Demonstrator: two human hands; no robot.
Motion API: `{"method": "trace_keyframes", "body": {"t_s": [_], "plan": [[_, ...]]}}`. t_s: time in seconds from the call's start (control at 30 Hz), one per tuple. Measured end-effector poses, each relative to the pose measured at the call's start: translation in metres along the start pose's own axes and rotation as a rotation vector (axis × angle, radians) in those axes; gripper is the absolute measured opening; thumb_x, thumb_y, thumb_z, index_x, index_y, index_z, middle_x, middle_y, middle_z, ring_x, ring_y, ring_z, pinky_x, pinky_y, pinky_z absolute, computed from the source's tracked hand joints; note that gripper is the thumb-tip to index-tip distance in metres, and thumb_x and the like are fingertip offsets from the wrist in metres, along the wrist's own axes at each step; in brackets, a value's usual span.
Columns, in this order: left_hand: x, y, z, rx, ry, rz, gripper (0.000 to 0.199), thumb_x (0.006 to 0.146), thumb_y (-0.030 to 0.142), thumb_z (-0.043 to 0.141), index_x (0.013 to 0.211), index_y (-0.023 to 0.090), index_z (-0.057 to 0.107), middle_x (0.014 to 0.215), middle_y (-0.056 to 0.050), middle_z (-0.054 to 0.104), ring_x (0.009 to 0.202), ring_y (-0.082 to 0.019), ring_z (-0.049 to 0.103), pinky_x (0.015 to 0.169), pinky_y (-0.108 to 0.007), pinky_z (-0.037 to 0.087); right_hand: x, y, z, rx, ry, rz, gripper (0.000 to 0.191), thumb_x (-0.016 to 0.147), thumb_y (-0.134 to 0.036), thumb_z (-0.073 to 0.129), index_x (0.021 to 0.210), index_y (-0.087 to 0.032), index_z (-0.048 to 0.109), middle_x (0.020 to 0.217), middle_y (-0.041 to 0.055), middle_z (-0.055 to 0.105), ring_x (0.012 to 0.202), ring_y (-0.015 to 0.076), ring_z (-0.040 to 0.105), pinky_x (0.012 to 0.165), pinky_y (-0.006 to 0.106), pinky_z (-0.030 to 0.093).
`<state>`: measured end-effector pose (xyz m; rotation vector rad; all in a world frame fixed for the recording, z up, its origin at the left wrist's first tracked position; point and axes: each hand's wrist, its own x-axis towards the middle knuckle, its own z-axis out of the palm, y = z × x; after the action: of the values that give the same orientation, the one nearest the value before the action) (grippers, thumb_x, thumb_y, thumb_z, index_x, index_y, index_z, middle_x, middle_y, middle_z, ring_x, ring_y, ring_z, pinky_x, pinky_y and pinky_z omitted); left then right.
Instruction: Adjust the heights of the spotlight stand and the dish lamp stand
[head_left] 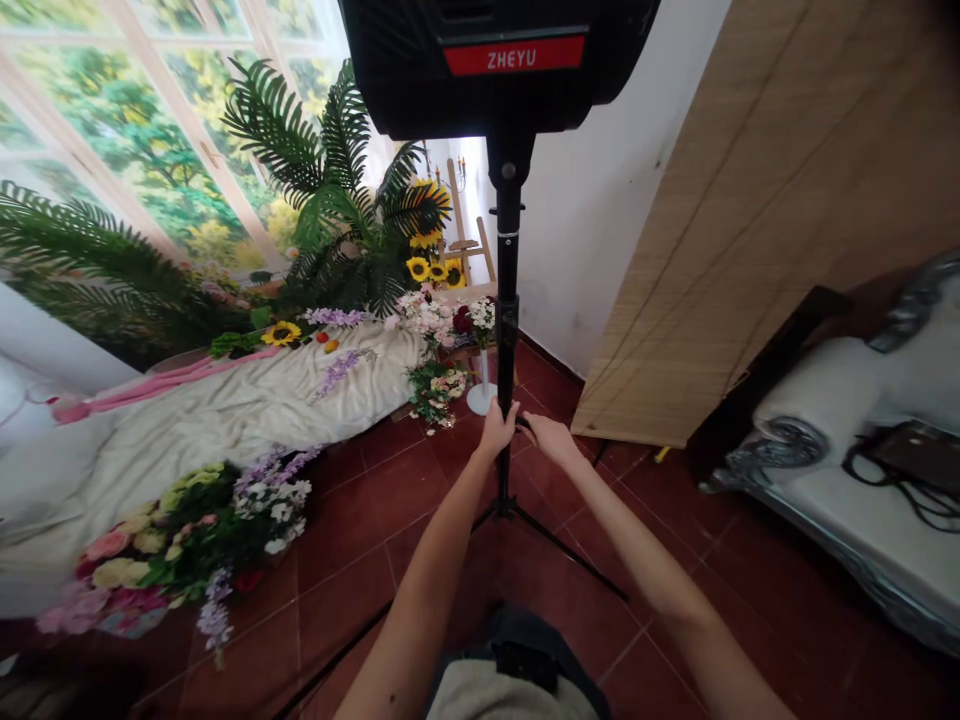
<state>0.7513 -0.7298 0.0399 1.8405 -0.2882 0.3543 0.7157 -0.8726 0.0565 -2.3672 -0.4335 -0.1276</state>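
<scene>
The stand point(507, 350) rises upright from the floor point(345, 550) with the lamp point(510, 100) on top, the left hand point(497, 430) wrapped around it and the right hand point(549, 438) gripping a small dark knob point(523, 423) on its right side, a bouquet point(172, 545) well left and a sofa point(847, 470) well right.

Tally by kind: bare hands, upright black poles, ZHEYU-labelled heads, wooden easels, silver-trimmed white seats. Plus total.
Left hand and right hand: 2
Upright black pole: 1
ZHEYU-labelled head: 1
Wooden easel: 1
Silver-trimmed white seat: 1
Total: 6
</scene>
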Motion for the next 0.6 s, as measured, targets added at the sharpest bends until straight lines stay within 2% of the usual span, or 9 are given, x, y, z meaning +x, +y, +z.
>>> {"method": "trace_keyframes", "body": {"t_s": [0.07,0.13,0.27,0.33,0.4,0.47,0.53,0.6], "plan": [[0.001,-0.001,0.001,-0.007,0.011,0.004,0.03,0.084,0.045,0.047,0.096,0.017,0.047,0.09,-0.008,0.058,0.085,-0.02,0.058,0.081,-0.036,0.045,-0.004,0.0,-0.002,-0.089,0.05,0.029,0.029,0.084,-0.049,0.048,0.093,-0.022,0.057,0.09,0.0072,0.065,0.08,0.0188,0.059,0.061,0.024,0.038],[0.001,-0.002,0.001,-0.015,0.021,0.011,0.031,0.084,0.046,0.048,0.095,0.018,0.047,0.09,-0.008,0.058,0.086,-0.02,0.058,0.081,-0.036,0.045,-0.006,0.001,0.0,0.022,0.054,0.1,0.035,0.081,-0.056,0.048,0.082,-0.022,0.058,0.079,0.0046,0.065,0.071,0.0176,0.059,0.057,0.024,0.037],[0.001,0.0,0.001,-0.028,0.015,0.022,0.032,0.083,0.047,0.048,0.095,0.017,0.048,0.089,-0.008,0.058,0.084,-0.019,0.058,0.08,-0.036,0.045,-0.003,0.003,0.01,0.563,-0.071,0.342,0.06,0.083,-0.067,0.027,0.063,-0.019,0.057,0.058,0.0036,0.06,0.046,0.0122,0.05,0.044,0.023,0.032],[0.0,0.001,0.0,-0.03,0.01,0.013,0.032,0.083,0.046,0.048,0.096,0.017,0.048,0.088,-0.008,0.058,0.083,-0.019,0.058,0.079,-0.035,0.046,0.001,0.004,0.014,0.788,-0.103,0.402,0.058,0.082,-0.066,0.032,0.061,-0.018,0.057,0.052,0.003,0.058,0.04,0.0105,0.043,0.039,0.024,0.029],[0.0,0.002,0.0,-0.023,0.01,0.008,0.031,0.083,0.046,0.048,0.095,0.017,0.048,0.088,-0.008,0.058,0.083,-0.019,0.058,0.079,-0.035,0.046,0.002,0.003,0.014,0.841,-0.03,0.369,0.043,0.076,-0.059,0.051,0.063,-0.018,0.056,0.05,-0.0003,0.055,0.04,0.0099,0.04,0.04,0.023,0.029],[0.0,0.002,0.0,-0.017,0.01,0.007,0.03,0.084,0.045,0.048,0.095,0.017,0.048,0.089,-0.008,0.058,0.084,-0.019,0.058,0.08,-0.035,0.045,0.002,0.0,0.011,0.756,0.106,0.285,0.03,0.067,-0.048,0.066,0.068,-0.019,0.056,0.054,-0.0028,0.054,0.047,0.0107,0.042,0.046,0.023,0.034],[0.001,0.002,0.0,-0.018,0.01,0.001,0.031,0.083,0.045,0.049,0.095,0.017,0.048,0.09,-0.008,0.058,0.084,-0.019,0.057,0.08,-0.035,0.045,0.0,-0.006,0.006,0.642,0.226,0.198,0.026,0.064,-0.039,0.07,0.076,-0.021,0.057,0.065,-0.0022,0.057,0.056,0.0126,0.046,0.056,0.025,0.04],[0.001,0.001,0.0,-0.024,0.012,-0.003,0.032,0.083,0.046,0.049,0.096,0.017,0.047,0.09,-0.008,0.057,0.085,-0.019,0.057,0.08,-0.035,0.045,-0.004,-0.012,0.003,0.553,0.281,0.134,0.023,0.066,-0.035,0.068,0.083,-0.022,0.059,0.08,0.0011,0.058,0.066,0.015,0.049,0.069,0.029,0.044]]}}
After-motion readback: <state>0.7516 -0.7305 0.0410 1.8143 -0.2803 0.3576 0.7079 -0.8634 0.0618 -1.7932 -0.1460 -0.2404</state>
